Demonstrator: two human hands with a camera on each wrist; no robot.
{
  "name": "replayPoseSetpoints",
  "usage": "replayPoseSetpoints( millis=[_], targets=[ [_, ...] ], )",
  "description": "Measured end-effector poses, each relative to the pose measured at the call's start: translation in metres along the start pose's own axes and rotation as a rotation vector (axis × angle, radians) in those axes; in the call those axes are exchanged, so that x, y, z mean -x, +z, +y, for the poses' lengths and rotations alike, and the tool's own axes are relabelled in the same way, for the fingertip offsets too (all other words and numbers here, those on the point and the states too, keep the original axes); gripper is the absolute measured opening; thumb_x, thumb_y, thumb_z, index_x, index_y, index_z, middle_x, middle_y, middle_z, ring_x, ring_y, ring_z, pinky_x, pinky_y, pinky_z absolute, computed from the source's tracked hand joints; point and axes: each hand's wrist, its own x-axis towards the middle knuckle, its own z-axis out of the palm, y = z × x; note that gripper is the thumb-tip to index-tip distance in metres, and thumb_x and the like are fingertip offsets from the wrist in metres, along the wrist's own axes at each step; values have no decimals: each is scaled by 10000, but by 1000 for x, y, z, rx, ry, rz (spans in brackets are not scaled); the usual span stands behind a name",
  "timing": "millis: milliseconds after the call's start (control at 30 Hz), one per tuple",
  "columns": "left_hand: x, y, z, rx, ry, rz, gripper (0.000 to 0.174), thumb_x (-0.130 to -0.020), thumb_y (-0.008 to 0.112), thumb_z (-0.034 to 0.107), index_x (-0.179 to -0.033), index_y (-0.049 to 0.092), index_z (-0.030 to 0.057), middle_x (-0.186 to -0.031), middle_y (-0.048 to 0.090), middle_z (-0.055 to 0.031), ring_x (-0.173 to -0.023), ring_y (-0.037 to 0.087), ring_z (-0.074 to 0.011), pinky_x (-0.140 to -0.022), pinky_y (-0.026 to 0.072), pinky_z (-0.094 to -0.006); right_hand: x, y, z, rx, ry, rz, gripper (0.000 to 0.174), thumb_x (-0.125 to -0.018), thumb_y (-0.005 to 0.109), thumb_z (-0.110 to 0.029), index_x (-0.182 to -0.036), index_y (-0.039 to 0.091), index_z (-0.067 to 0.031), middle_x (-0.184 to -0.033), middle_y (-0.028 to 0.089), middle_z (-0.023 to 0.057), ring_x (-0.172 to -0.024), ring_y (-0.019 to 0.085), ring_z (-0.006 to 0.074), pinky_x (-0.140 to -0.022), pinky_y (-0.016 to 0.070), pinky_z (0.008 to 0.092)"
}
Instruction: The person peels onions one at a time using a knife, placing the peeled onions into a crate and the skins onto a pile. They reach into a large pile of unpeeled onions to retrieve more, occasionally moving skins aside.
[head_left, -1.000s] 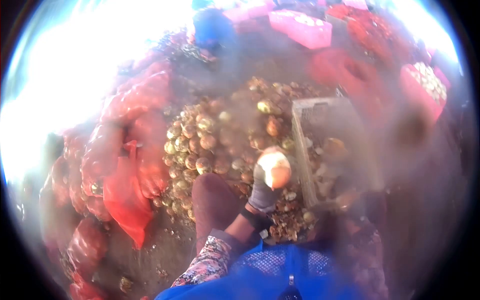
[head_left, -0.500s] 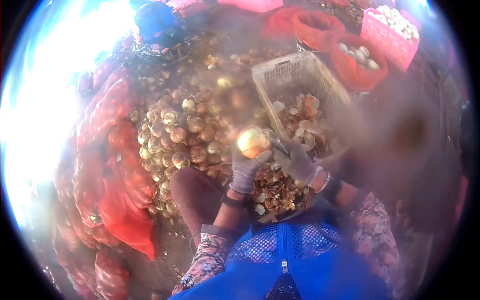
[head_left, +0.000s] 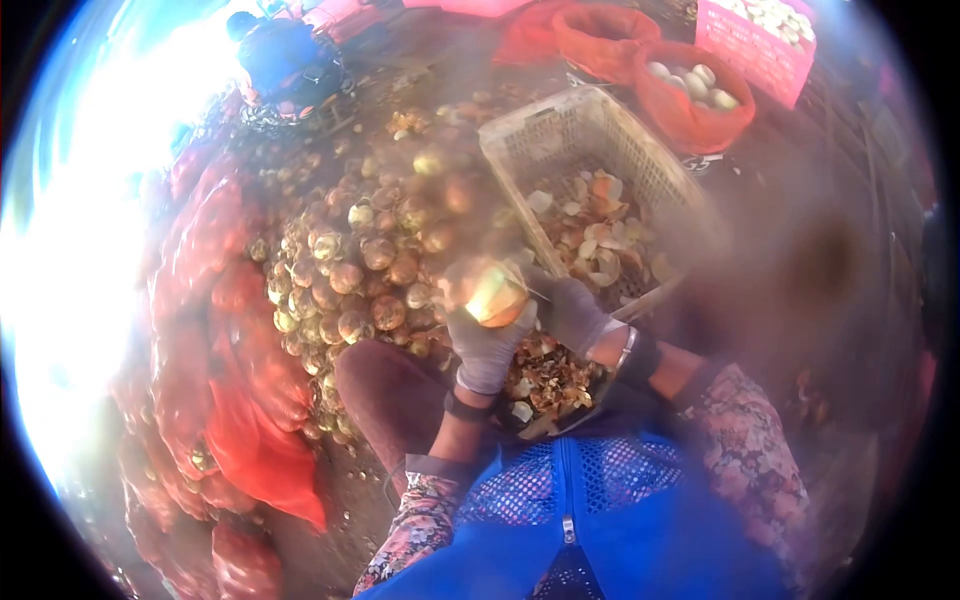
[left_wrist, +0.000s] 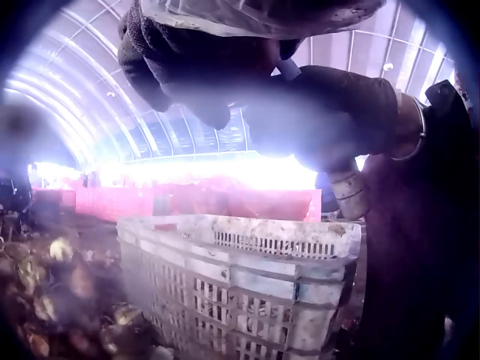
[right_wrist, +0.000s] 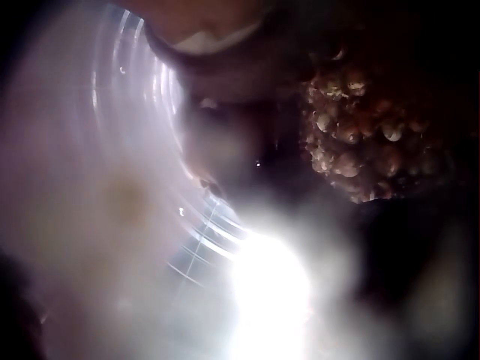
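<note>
In the head view, my gloved left hand (head_left: 485,348) grips an onion (head_left: 497,296), its lit side pale and the rest orange-brown. Close against its right side is my gloved right hand (head_left: 574,314). The left wrist view shows that right hand (left_wrist: 322,112) curled round a small tool, whose worn handle (left_wrist: 349,192) sticks out below the fist; a bit of grey metal (left_wrist: 288,70) shows above. My left hand (left_wrist: 202,67) fills the top there, the onion hidden behind it. The right wrist view is too blurred to show the hand clearly.
A pale plastic crate (head_left: 650,150) holding peels stands ahead. Unpeeled onions (head_left: 345,275) lie heaped left of my hands, beside red net bags (head_left: 245,410). Beyond the crate are red sacks (head_left: 690,120) and a pink crate (head_left: 755,55). Another person (head_left: 285,60) is at the far left.
The right hand has come in from out of view to meet the left hand at the onion. The head view has shifted, and the onion has turned slightly in the left hand.
</note>
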Motion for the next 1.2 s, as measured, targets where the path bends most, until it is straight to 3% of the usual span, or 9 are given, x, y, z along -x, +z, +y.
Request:
replayPoseSetpoints(
  millis=[100,233,333,533,767,833,967,1067,1200],
  targets=[
    [4,6,5,-171,107,-5,593,-798,745,390,-1249,480,112,-1208,566,-62,-1136,563,-241,-982,494,-410,0,15,31,-145,-96,43,642,-895,613,-161,-1494,385,-195,-1130,668,165,-984,671,332,-807,524,430],
    [8,8,15,-213,125,-8,620,-778,769,361,-1254,457,115,-1217,555,-68,-1134,566,-248,-992,493,-420,-7,-27,-50,345,-9,-95,627,-892,623,-181,-1478,400,-170,-1129,662,170,-1022,642,337,-844,511,428],
    [11,7,29,141,-210,-74,664,-758,790,325,-1278,431,121,-1233,543,-73,-1129,568,-252,-998,492,-424,-9,-26,-47,401,11,-140,640,-885,637,-207,-1476,398,-162,-1104,661,184,-1031,630,336,-854,505,428],
    [1,-33,-41,-317,99,-109,607,-840,732,327,-1317,451,79,-1220,561,-105,-1098,570,-255,-990,488,-432,-4,1,7,424,-30,-255,641,-888,633,-202,-1479,388,-157,-1077,667,190,-941,663,327,-827,516,427],
    [15,5,15,406,-391,-108,732,-801,639,590,-1306,524,74,-1220,599,-116,-1119,601,-286,-936,522,-433,-24,-27,4,693,-181,-111,693,-877,614,-149,-1512,337,-166,-1059,681,149,-886,675,296,-755,530,418],
    [12,-2,8,137,-351,-107,750,-795,628,597,-1322,521,76,-1235,602,-124,-1110,603,-289,-944,515,-429,-27,-47,-29,740,-165,-109,705,-859,626,-142,-1505,345,-169,-1046,678,129,-863,670,287,-732,528,412],
    [4,0,16,461,-379,-120,807,-773,641,606,-1290,525,-3,-1196,618,-160,-1049,634,-289,-899,549,-396,-30,-41,-26,813,-321,-131,501,-798,635,-112,-1288,532,-113,-1029,674,100,-820,668,270,-698,532,385],
    [0,9,31,421,-283,-239,839,-742,676,610,-1259,534,-35,-1109,629,-193,-934,649,-273,-791,558,-341,-31,-59,-52,517,-176,-471,258,-763,606,-73,-1013,658,-35,-947,688,93,-770,679,274,-714,542,369],
    [-2,-7,32,429,-282,-401,827,-774,631,616,-1279,520,-30,-1088,618,-206,-858,630,-283,-718,527,-319,-28,-88,-67,97,245,-646,287,-825,674,-169,-1099,669,-81,-924,697,105,-819,670,243,-702,537,355]
  ],
)
